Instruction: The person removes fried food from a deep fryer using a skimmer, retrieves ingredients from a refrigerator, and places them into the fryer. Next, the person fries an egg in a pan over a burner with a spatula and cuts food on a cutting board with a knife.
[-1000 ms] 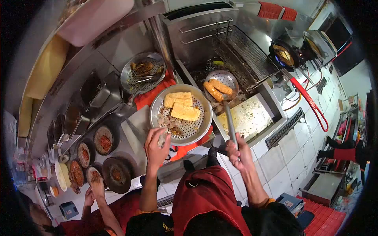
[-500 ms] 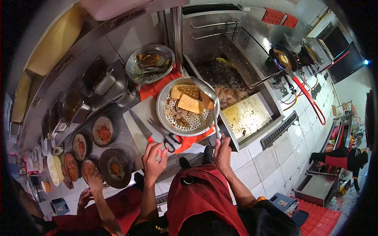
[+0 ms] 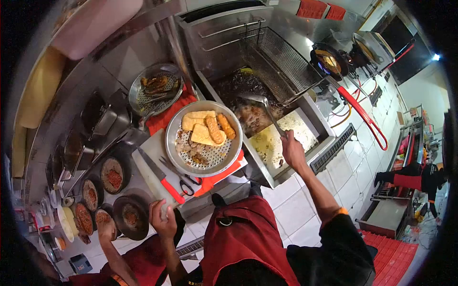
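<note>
My right hand (image 3: 292,147) is closed on the handle of a long metal spatula (image 3: 273,114). The spatula's head lies over the dark, bubbling oil (image 3: 255,119) of the deep fryer. My left hand (image 3: 163,220) holds nothing, its fingers loosely curled and apart, just below a red-handled knife (image 3: 172,191) on a white cutting board (image 3: 149,174). Black-handled scissors (image 3: 185,183) lie beside the knife. A perforated metal bowl (image 3: 234,155) holds fried tofu slabs (image 3: 208,136), longer browned pieces (image 3: 226,126) and small chopped bits (image 3: 193,151).
A second perforated bowl (image 3: 138,102) with browned food sits behind. A wire fry basket (image 3: 286,71) hangs over the fryer. Stone mortars (image 3: 131,217) with red paste stand at left, where another person's hand (image 3: 106,229) works. A red-handled pan (image 3: 329,59) is on a burner.
My right hand has moved right and up, taking the spatula from the bowl's edge to the fryer oil. The tofu and browned pieces now lie apart. My left hand has moved left and down.
</note>
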`<control>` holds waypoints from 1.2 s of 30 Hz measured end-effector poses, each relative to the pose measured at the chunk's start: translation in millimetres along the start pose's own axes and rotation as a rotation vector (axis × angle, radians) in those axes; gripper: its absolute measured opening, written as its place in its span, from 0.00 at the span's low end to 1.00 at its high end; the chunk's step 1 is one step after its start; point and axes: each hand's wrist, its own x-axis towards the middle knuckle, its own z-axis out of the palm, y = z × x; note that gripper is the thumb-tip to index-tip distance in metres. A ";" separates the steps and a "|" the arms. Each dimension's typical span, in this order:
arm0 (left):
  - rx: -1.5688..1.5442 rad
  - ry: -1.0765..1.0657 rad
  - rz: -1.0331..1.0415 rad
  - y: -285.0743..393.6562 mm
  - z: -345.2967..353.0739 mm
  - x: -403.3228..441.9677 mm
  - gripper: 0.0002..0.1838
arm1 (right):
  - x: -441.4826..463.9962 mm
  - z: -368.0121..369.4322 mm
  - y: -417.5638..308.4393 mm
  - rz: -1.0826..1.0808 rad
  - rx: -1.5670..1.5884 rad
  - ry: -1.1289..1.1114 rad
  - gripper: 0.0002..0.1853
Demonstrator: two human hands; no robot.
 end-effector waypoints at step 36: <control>0.039 -0.003 -0.483 121.1 135.5 -138.6 0.11 | 217.1 -24.8 174.4 0.205 0.102 -0.934 0.18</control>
